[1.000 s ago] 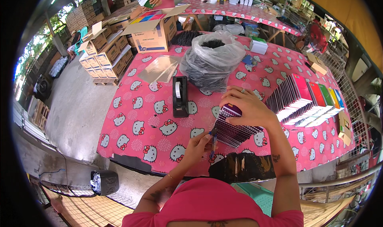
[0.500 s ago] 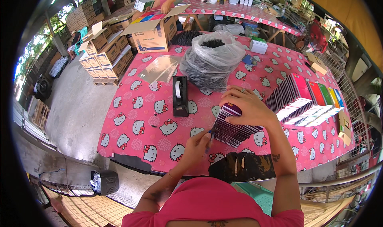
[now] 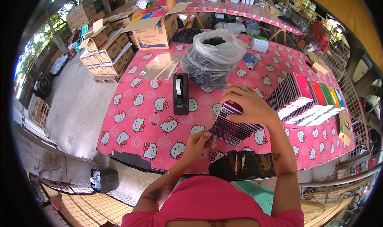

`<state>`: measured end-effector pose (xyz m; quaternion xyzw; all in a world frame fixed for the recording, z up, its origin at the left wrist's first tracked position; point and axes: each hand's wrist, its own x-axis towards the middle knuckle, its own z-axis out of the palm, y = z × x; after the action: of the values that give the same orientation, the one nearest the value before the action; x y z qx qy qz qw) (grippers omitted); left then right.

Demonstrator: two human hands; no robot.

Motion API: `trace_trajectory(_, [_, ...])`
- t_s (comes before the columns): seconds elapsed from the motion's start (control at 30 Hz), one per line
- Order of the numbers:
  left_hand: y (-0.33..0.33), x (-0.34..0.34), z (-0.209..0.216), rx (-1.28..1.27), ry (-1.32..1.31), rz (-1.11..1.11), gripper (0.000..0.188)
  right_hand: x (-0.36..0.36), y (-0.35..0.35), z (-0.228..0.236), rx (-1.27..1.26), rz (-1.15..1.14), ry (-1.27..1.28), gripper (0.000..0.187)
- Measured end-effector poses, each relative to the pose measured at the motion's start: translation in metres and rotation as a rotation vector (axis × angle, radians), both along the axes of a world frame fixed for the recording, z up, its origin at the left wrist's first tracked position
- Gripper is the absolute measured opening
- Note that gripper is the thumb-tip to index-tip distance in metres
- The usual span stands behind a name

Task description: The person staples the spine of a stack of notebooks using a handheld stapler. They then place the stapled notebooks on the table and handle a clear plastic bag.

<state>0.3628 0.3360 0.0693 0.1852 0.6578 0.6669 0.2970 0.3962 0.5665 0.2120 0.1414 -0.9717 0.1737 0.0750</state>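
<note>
A fanned stack of purple spiral notebooks (image 3: 235, 128) stands near the table's front edge, its bound edges turned toward me and to the left. My right hand (image 3: 248, 104) is closed over the top of the stack, fingers on the far side and thumb on the near face. In my left hand (image 3: 198, 144) is a small tool that looks like blue-handled pliers (image 3: 212, 136). Its dark tip touches or nearly touches the left edge of the stack; the exact contact is too small to tell.
A black tape dispenser (image 3: 181, 94) and a plastic bag of black spirals (image 3: 211, 59) stand beyond my hands. Rows of colourful notebooks (image 3: 300, 93) are at the right. An open carton (image 3: 151, 32) sits at the back left, with a person behind it.
My left hand has shifted only slightly, and more of the pliers' blue handles shows below the fingers. The right hand stays on the notebooks. Behind the carton, the person's arm has moved.
</note>
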Motion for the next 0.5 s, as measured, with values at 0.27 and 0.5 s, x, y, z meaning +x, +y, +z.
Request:
trace_trajectory(0.27, [0.002,-0.003,-0.008,-0.093,0.26,0.07,0.035,0.0,0.0,-0.001,0.003,-0.003,-0.003,0.044])
trace_trajectory(0.5, [0.001,-0.002,-0.012,0.012,0.087,-0.023,0.032,0.0,0.0,0.0,-0.001,-0.004,-0.005,0.044])
